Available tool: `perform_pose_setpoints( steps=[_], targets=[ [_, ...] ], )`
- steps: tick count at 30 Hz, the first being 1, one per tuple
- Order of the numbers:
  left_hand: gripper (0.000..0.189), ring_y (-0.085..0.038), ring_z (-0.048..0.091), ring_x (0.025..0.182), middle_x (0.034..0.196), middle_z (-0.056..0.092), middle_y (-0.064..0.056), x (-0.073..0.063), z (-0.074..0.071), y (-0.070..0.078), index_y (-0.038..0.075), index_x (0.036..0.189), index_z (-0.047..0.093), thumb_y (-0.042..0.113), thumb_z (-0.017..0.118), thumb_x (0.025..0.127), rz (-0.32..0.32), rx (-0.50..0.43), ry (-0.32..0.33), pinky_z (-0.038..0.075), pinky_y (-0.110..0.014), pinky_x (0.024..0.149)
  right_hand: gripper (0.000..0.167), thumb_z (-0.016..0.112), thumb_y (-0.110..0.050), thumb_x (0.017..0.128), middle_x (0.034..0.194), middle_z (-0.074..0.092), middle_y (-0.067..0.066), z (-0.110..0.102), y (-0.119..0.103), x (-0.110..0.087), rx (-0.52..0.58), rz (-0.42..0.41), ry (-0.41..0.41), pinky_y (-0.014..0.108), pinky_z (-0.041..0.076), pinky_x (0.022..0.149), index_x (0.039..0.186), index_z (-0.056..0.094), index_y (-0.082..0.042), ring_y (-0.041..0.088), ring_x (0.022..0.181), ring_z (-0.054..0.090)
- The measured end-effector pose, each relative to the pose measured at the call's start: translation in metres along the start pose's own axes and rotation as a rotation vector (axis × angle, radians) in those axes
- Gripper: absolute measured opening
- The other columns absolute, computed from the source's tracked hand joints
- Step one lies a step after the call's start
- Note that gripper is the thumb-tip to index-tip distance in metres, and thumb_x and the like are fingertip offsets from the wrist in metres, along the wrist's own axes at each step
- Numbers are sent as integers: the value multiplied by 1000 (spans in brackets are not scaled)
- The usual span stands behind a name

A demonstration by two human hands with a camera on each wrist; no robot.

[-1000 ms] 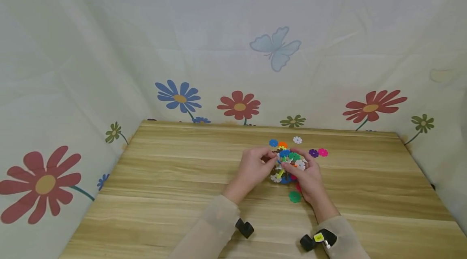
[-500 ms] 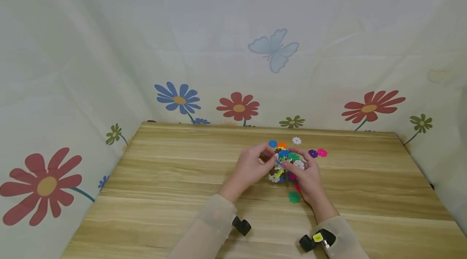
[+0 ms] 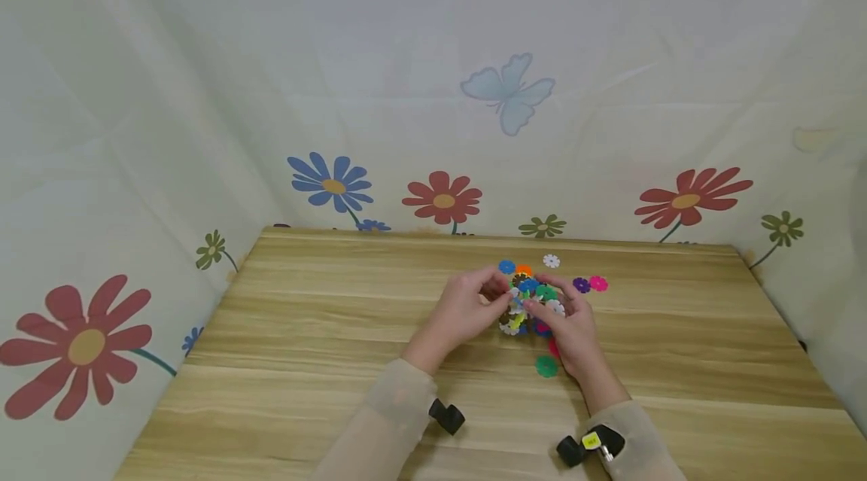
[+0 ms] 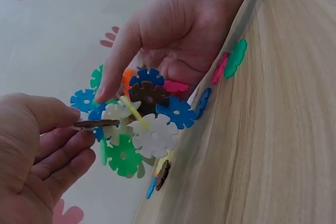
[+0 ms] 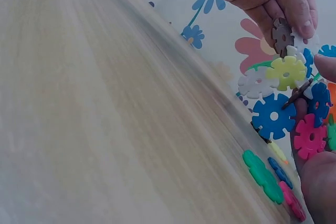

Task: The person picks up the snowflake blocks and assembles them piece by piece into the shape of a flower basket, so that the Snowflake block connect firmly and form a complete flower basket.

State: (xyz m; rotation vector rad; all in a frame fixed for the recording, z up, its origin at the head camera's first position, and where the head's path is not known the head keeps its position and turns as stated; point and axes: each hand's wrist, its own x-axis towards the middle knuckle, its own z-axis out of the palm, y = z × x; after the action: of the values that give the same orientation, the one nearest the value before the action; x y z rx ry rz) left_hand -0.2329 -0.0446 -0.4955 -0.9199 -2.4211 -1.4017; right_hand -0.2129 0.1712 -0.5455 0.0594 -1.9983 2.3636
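My right hand (image 3: 572,323) grips a cluster of interlocked, notched plastic flower discs, with its thumb on top. In the left wrist view, the cluster shows a white disc (image 4: 155,137), a green disc (image 4: 124,156) and a brown disc (image 4: 149,97), among blue and other colours. My left hand (image 3: 460,312) pinches another brown disc (image 4: 95,124) between thumb and fingers, right at the cluster's near side. From the right wrist view, that disc stands beside a whitish one at the left fingertips. A yellow disc (image 5: 286,73) and a pink disc (image 5: 310,136) also belong to the cluster.
Loose discs lie on the wooden table (image 3: 325,345) around the hands: a green one (image 3: 546,366) in front, a purple one (image 3: 582,285) and a pink one (image 3: 599,283) at the right, a white one (image 3: 552,261) behind. A flower-printed curtain (image 3: 379,112) borders the table.
My left hand and forearm have shifted slightly left, with the fingers staying at the cluster. My right hand has kept its grip nearly in place.
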Motion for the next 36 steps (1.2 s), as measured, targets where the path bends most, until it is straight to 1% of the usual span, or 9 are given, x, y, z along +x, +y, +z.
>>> perform_pose_setpoints(
  steps=[4, 7, 12, 16, 19, 23, 28, 32, 36],
  targets=[
    [7, -6, 72, 87, 98, 79, 0, 0, 1, 0, 8, 108, 75, 10, 79, 103, -9, -17, 3, 61, -24, 83, 47, 76, -1, 101, 144, 55, 6, 0, 1, 0, 6, -4, 5, 25, 59, 95, 145, 59, 4, 17, 124, 60],
    [10, -6, 73, 89, 101, 80, 0, 0, 1, -3, 8, 113, 77, 14, 77, 104, -46, -63, 19, 61, -24, 83, 42, 76, -3, 102, 138, 60, 1, 0, 2, 1, 20, 1, 8, 25, 60, 94, 141, 62, 2, 15, 117, 65],
    [18, -10, 72, 89, 101, 78, 2, -1, 0, -19, 7, 116, 79, 21, 72, 108, -199, -113, 104, 62, -28, 82, 24, 75, -3, 103, 120, 72, -5, -1, 1, 3, 102, 27, 34, 25, 60, 91, 125, 71, -12, 11, 106, 69],
    [20, -16, 71, 93, 102, 76, -2, -4, 0, -36, 1, 118, 77, 16, 70, 106, -301, -61, 115, 61, -34, 85, 21, 74, -2, 103, 108, 75, -6, -5, 0, 5, 197, 43, 84, 24, 61, 86, 113, 73, -21, 9, 97, 72],
    [20, -18, 68, 96, 105, 74, -3, -6, 2, -45, 3, 120, 76, 15, 71, 105, -332, 38, 22, 59, -36, 89, 21, 73, -1, 104, 101, 77, -6, -9, 0, 6, 273, 48, 119, 24, 62, 82, 109, 74, -22, 8, 91, 73],
    [22, -16, 62, 95, 105, 71, -1, -7, 10, -45, 8, 121, 77, 18, 75, 102, -292, 152, -159, 55, -34, 88, 19, 73, -1, 104, 94, 77, -5, -15, -3, 9, 374, 46, 150, 22, 61, 74, 109, 70, -19, 8, 83, 73],
    [24, -11, 58, 89, 97, 67, 2, -7, 27, -25, 8, 119, 79, 20, 80, 98, -170, 195, -335, 51, -25, 84, 30, 77, -4, 102, 95, 74, -4, -24, -9, 12, 469, 62, 214, 23, 59, 71, 125, 61, -16, 9, 81, 70],
    [36, -4, 57, 91, 100, 66, 7, -9, 43, -4, 11, 122, 78, 31, 88, 94, -109, 219, -477, 49, -18, 84, 40, 73, -6, 105, 103, 73, -6, -31, -14, 13, 519, 107, 271, 24, 60, 77, 137, 53, -20, 8, 88, 69],
    [40, -1, 56, 91, 103, 65, 9, -13, 56, 7, 16, 121, 79, 37, 93, 90, -53, 270, -566, 48, -15, 83, 44, 69, -5, 106, 111, 72, -7, -36, -16, 15, 551, 151, 294, 26, 60, 84, 141, 49, -23, 9, 95, 69]
  ],
)
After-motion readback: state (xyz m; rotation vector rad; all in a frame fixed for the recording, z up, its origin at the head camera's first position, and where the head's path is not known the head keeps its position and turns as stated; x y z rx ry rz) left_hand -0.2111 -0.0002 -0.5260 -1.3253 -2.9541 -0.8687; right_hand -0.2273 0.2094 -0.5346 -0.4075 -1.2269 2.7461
